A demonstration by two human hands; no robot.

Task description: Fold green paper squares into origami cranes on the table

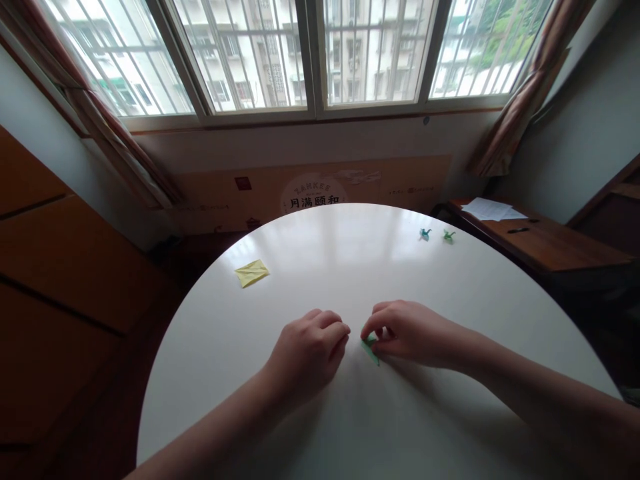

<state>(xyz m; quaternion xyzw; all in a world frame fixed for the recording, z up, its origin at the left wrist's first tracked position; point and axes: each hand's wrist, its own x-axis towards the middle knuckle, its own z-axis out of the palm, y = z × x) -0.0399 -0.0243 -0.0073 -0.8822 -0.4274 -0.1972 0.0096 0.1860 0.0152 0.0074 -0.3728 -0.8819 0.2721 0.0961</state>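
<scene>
A small piece of folded green paper rests on the white round table. My right hand has thumb and fingers closed on its upper edge, covering part of it. Just left of the paper, my left hand is held with its fingers curled and drawn together. A narrow gap separates its fingertips from the green paper, and nothing shows between them.
On the white tabletop, a yellow paper packet lies at the left. A blue folded paper crane and a green folded paper crane stand at the far right. Beyond the table, white sheets lie on a wooden desk.
</scene>
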